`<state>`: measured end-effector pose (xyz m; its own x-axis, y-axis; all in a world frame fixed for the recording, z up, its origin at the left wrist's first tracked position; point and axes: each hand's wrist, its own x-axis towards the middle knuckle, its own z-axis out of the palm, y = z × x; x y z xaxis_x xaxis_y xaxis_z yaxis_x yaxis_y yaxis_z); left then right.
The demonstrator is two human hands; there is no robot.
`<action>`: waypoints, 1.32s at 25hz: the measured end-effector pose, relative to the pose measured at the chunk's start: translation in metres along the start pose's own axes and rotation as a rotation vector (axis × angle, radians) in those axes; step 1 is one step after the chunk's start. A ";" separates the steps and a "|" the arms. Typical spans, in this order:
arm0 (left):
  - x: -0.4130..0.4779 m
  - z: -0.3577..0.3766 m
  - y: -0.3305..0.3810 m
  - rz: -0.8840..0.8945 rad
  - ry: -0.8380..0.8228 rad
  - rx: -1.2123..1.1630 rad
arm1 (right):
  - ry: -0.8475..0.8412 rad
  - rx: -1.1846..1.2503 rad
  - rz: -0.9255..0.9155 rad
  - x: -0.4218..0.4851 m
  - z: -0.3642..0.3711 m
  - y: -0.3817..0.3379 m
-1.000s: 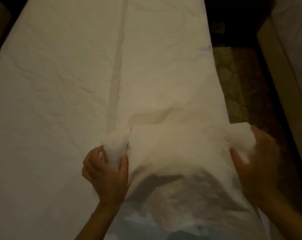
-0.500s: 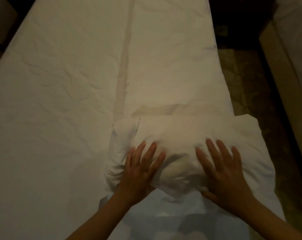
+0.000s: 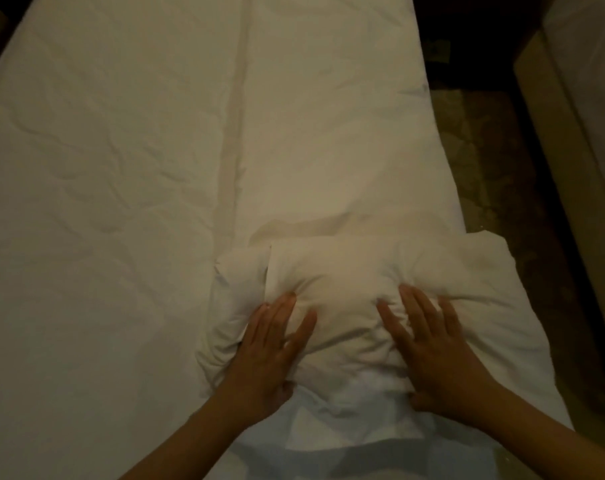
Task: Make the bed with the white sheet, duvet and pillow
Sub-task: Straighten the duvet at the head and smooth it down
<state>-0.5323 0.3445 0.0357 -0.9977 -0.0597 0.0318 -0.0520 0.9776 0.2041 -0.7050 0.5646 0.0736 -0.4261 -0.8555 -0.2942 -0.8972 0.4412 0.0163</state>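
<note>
Plump white fabric pillow (image 3: pixel 356 271): lay lower centre of frame, on the bed. Left hand (image 3: pixel 270 348), right hand (image 3: pixel 436 344): fingers straight, pressing it flat. Wrinkled white bed covering (image 3: pixel 121 168): spread, upper left. Judged nearly done; smoothing remained.

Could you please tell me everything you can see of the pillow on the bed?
The pillow is white, soft and plump, in a creased fabric case bunched at its left end. It lies flat on the white bedding by the bed's right edge, its far right corner overhanging. The left hand and right hand press on it with straight, spread fingers, denting its near side.
</note>
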 end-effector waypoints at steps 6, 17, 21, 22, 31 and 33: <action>0.008 0.004 0.009 -0.147 0.109 -0.199 | 0.030 0.166 -0.055 0.009 0.002 0.011; 0.025 -0.027 0.057 -0.337 -0.077 0.008 | 0.203 0.252 -0.250 0.021 -0.037 0.054; 0.030 -0.031 0.053 -0.334 -0.030 0.044 | 0.181 0.412 -0.218 0.036 -0.076 0.056; 0.031 -0.033 0.044 -0.319 0.018 0.034 | 0.093 0.387 -0.209 0.034 -0.083 0.051; 0.037 -0.037 0.025 -0.264 0.044 -0.052 | 0.107 0.098 0.066 0.011 -0.019 -0.016; 0.023 -0.038 0.035 -0.217 -0.025 -0.003 | 0.308 0.129 -0.001 0.009 -0.023 -0.008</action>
<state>-0.5555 0.3695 0.0806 -0.9639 -0.2637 -0.0372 -0.2656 0.9418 0.2062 -0.7045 0.5477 0.0927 -0.4577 -0.8891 0.0088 -0.8840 0.4540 -0.1111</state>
